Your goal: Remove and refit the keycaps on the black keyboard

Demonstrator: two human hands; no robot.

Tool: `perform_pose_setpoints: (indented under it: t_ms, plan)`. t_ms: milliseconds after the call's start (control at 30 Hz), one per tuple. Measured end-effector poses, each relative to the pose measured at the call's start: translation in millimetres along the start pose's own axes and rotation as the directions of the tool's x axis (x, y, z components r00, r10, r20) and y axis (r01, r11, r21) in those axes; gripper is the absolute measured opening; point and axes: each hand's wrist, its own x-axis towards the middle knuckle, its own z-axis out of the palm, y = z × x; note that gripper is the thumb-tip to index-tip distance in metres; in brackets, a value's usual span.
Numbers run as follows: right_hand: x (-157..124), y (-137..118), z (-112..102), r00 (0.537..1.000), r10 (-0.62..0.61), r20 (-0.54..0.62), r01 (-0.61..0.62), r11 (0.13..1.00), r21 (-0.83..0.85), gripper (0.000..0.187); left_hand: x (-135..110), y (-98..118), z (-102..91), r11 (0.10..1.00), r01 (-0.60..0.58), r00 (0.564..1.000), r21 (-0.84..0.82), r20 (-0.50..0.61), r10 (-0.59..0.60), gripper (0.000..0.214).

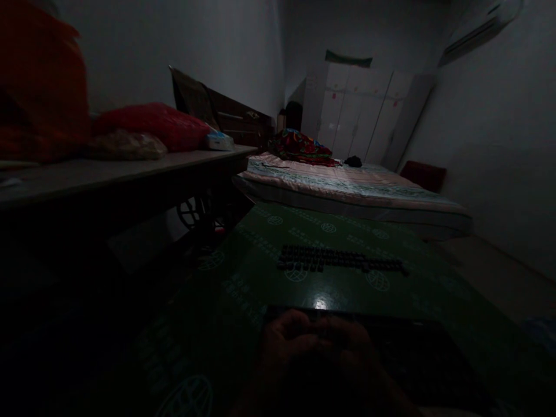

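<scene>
1. Slab (391,341): dark and flat, at bottom centre on the mat. Its long axis runs left to right, and a glint of light sits at its far edge. It is too dim to tell what kind of thing it is.
2. Left hand (286,341): over the slab's left end, fingers curled in toward the other hand. Whether it pinches anything small cannot be told.
3. Right hand (353,347): touching or just beside the left hand, fingers bent the same way. What, if anything, it grips is lost in shadow.
4. Relation: the slab lies straight under both hands and stretches off to the right, so the right hand is nearer its bulk. Contact with the slab looks likely but is not clear.
5. Keys (341,259): a long black strip of small caps, beyond the hands and well apart from them, parallel to the slab.
6. Mat (234,278): green with pale globe marks, and bears both slab and keys.
7. Table (130,171): to the left, higher than the mat.
   - Red bag (156,124): full, contents hidden.
   - Clear bag (125,145): just beside it, holding something pale and lumpy.
   - Box (219,141): small and light, near the table's far end.
   - Red heap (39,87): at the near corner.
8. Bed (347,188): beyond the mat, with a striped cover. A bright cloth (299,147) is bunched at its head.
9. Wardrobe (356,110): white, doors closed, against the far wall.
10. Air conditioner (478,23): high on the right wall.
</scene>
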Motion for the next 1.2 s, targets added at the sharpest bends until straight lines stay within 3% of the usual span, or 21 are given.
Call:
perform_pose_setpoints:
  t_ms: [133, 233, 300, 433, 533, 833, 1200]
  plan:
    - [-1.5, -12.1, -5.2, 1.000, 0.005, 0.019, -0.003, 0.995, -0.102, 0.018, 2.1, -5.4, -2.9, 1.000, -0.013, 0.999, 0.015, 0.040, 0.012, 0.025]
    - [7.9, -16.5, -19.8, 0.998, -0.007, 0.069, 0.024, 0.970, -0.244, 0.016, 2.2, -5.1, -0.6, 1.000, 0.005, 1.000, -0.003, 0.006, -0.005, 0.029]
    - [24.8, -13.2, -35.6, 0.999, -0.010, 0.035, 0.023, 0.926, -0.376, 0.015, 1.8, -1.6, 2.7, 0.999, 0.023, 0.998, -0.038, -0.052, -0.025, 0.031]
    - [76.1, 4.4, -69.8, 0.990, -0.021, -0.140, -0.068, 0.797, -0.600, 0.019, 0.1, 8.0, 8.3, 0.990, 0.015, 0.991, -0.138, -0.133, -0.034, 0.034]
    - [110.0, 21.1, -83.7, 0.985, -0.010, -0.172, -0.104, 0.761, -0.641, 0.020, -1.7, 12.0, 10.0, 0.989, 0.021, 0.988, -0.147, -0.151, -0.044, 0.031]
    - [141.6, 58.9, -82.9, 0.981, 0.069, -0.183, -0.181, 0.673, -0.717, 0.020, -6.4, 12.3, 12.9, 0.999, 0.041, 0.990, -0.028, -0.135, -0.044, 0.024]
    - [147.3, 60.9, -83.4, 0.976, 0.114, -0.186, -0.216, 0.630, -0.746, 0.021, -5.3, 7.4, 10.3, 0.998, 0.047, 0.992, 0.051, -0.120, -0.040, 0.027]
